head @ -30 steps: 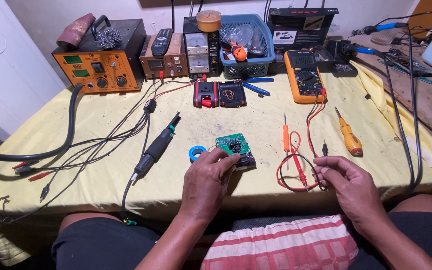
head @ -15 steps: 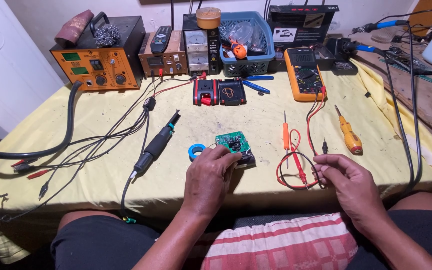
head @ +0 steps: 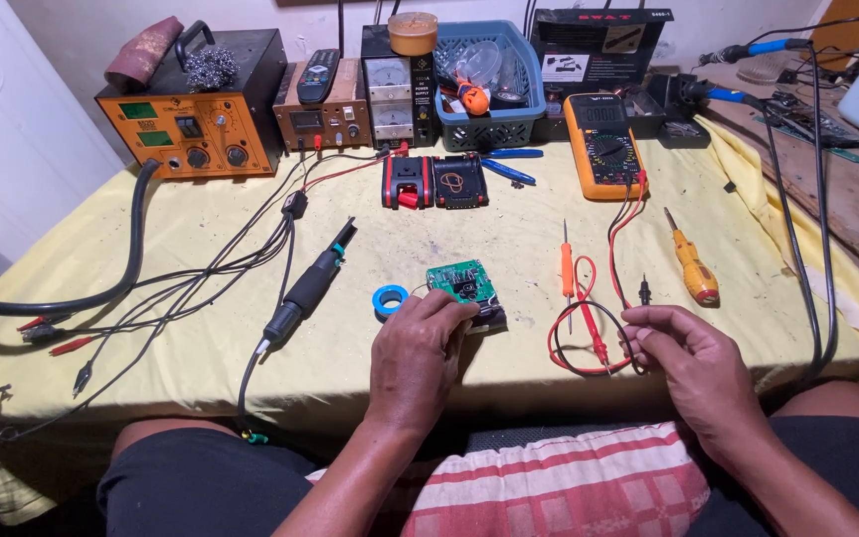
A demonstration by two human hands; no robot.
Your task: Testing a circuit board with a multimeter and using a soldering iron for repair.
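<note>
My left hand (head: 418, 350) rests at the table's front edge, its fingertips gripping the near edge of a small green circuit board (head: 459, 279) that sits on a dark base. A blue tape roll (head: 389, 299) lies just left of the fingers. My right hand (head: 693, 366) is curled at the front right, thumb and forefinger pinched on the black probe lead (head: 638, 350), which loops with the red lead (head: 589, 333) up to the orange multimeter (head: 603, 144). An orange screwdriver (head: 568, 270) lies beside the leads.
A black soldering handpiece (head: 308, 288) and its cables cross the left of the yellow tablecloth (head: 151, 358). An orange rework station (head: 196, 124), power supplies (head: 355, 104), a blue basket (head: 494, 85) and a red-black battery pack (head: 434, 182) line the back. A yellow screwdriver (head: 693, 267) lies to the right.
Both hands stay almost where they were; my left fingers have shifted slightly on the board's edge. The view has shifted a little.
</note>
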